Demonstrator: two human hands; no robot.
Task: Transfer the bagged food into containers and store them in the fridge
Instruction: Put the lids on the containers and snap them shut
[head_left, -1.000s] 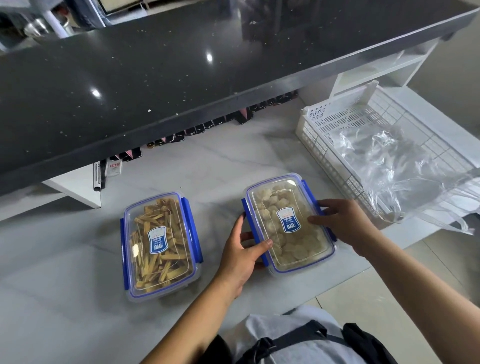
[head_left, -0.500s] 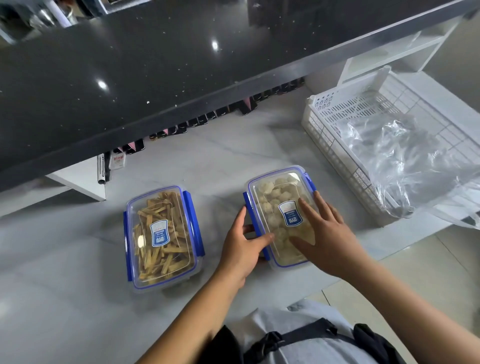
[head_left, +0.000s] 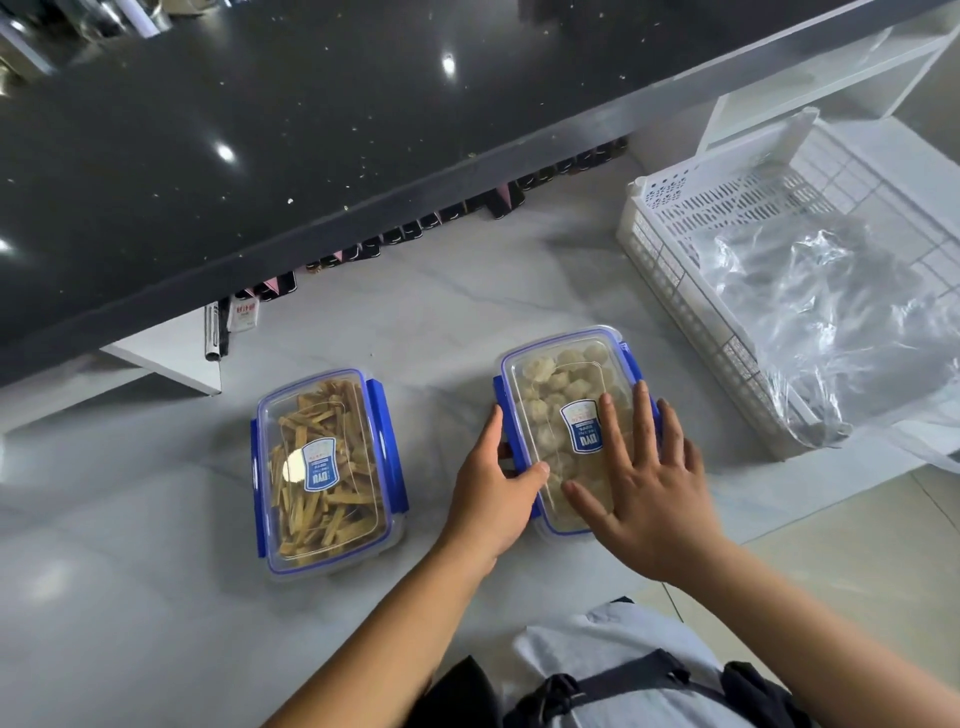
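Two clear lidded containers with blue clips stand on the pale marble counter. The left container (head_left: 326, 470) holds brown food strips and nobody touches it. The right container (head_left: 558, 395) holds pale round food balls. My left hand (head_left: 493, 493) grips its left side, thumb over the lid's near left edge and fingers by the blue clip. My right hand (head_left: 644, 483) lies flat on the lid with fingers spread, pressing down. Empty clear plastic bags (head_left: 831, 322) lie in the white basket at the right.
A white slatted basket (head_left: 670, 270) stands at the right, near the counter's edge. A black glossy upper counter (head_left: 311, 114) overhangs the back, with small dark items lined up beneath it. The counter's front edge drops to tiled floor at the lower right.
My right hand moved from the right clip of the ball container onto its lid and flattened there. My left hand kept its hold on the left side.
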